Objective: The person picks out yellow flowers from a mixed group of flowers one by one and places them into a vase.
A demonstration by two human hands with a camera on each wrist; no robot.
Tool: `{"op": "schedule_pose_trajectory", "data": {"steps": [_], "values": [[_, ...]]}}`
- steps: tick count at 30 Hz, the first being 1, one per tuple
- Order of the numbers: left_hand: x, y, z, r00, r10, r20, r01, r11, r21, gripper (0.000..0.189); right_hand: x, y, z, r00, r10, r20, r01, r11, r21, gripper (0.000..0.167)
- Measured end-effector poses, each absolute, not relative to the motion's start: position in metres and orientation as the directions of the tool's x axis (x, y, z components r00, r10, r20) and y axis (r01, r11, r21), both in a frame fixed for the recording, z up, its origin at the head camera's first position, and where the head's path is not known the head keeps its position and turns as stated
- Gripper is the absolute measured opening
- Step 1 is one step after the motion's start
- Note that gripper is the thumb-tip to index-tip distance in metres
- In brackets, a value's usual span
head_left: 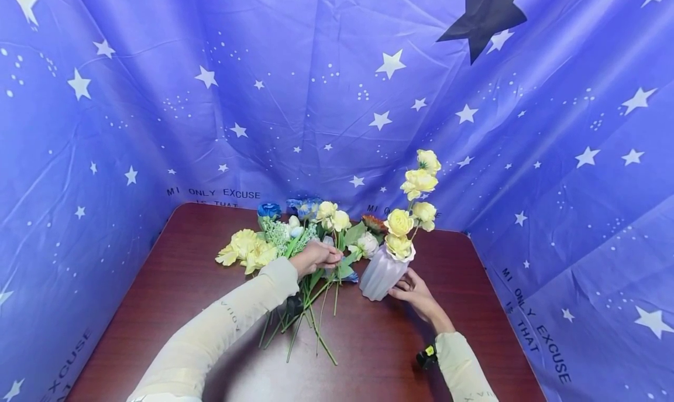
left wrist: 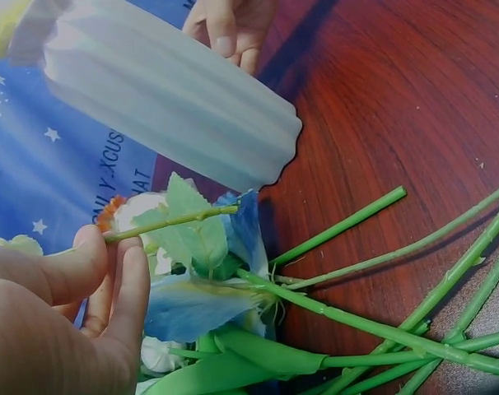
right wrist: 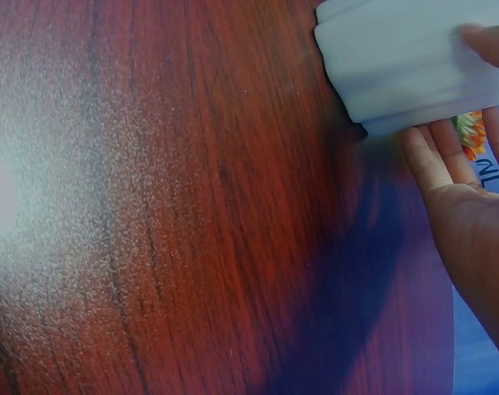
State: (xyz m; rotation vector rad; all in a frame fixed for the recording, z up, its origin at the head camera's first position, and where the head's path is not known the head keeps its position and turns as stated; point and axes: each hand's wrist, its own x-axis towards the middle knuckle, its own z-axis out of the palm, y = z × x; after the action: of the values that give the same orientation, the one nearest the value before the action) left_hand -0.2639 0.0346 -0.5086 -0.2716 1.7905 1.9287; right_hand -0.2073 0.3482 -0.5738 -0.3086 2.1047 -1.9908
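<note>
My left hand (head_left: 317,257) pinches a thin green stem (left wrist: 171,220) between thumb and fingers, above the heap of flowers. Pale yellow blooms (head_left: 333,216) show just over that hand in the head view. A white fluted vase (head_left: 381,273) leans to the right at its top, with my right hand (head_left: 419,296) gripping its lower side. In the right wrist view the thumb (right wrist: 488,45) lies along the vase wall and the other fingers are partly hidden behind it. Yellow flowers (head_left: 399,222) stand up out of the vase mouth.
Artificial flowers lie heaped on the brown table (head_left: 174,285): large yellow blooms (head_left: 247,251), a blue flower (head_left: 270,210), a white one (head_left: 367,245) and an orange one (head_left: 374,223). Their bare stems (head_left: 295,337) point toward the front. A starry blue cloth (head_left: 316,127) encloses the table.
</note>
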Motion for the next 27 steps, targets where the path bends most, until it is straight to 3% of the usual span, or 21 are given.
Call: {"op": "schedule_pose_trajectory", "data": {"steps": [14, 27], "values": [[-0.265, 0.029, -0.495, -0.893, 0.253, -0.372, -0.383, 0.006, 0.924, 0.021, -0.208, 0.348, -0.575, -0.949, -0.316, -0.01, 0.008, 0.007, -1.0, 0.056], [-0.269, 0.031, -0.456, -0.915, 0.321, -0.245, -0.242, 0.048, 0.969, 0.02, -0.208, 0.348, -0.575, -0.954, -0.299, -0.03, 0.023, 0.028, -0.999, 0.055]]}}
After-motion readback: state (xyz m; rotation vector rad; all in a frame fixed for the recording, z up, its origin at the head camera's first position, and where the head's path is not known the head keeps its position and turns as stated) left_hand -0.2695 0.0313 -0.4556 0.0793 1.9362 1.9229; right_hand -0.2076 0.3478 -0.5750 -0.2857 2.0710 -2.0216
